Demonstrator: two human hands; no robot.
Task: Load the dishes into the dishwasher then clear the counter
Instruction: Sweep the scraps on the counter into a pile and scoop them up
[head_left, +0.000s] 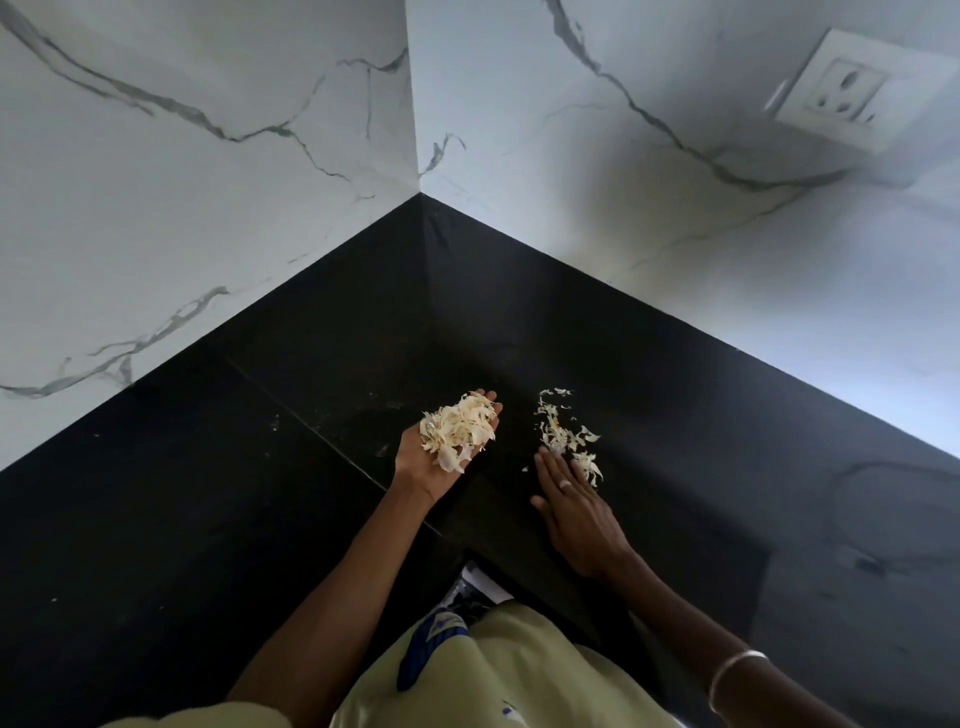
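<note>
A view looking down into the corner of a black counter (208, 493), where two white marble-patterned walls (208, 182) meet at the centre of the frame. A white power socket (852, 88) sits on the wall at the upper right.

Just below the centre, the person's left hand (447, 452) is turned palm up, fingers nearly straight and slightly cupped, carrying a heap of pale peels (460, 428) that looks like papery garlic or onion skin. To its right, the right hand (571, 499) lies palm down with flat, straight fingers, its fingertips touching a second, looser scatter of peels (569, 436) that rests on the counter. A pale ring shows on one finger of the right hand, and a silver bangle (732, 675) circles the right forearm at the lower right. A pale yellow garment (519, 675) fills the bottom centre.
</note>
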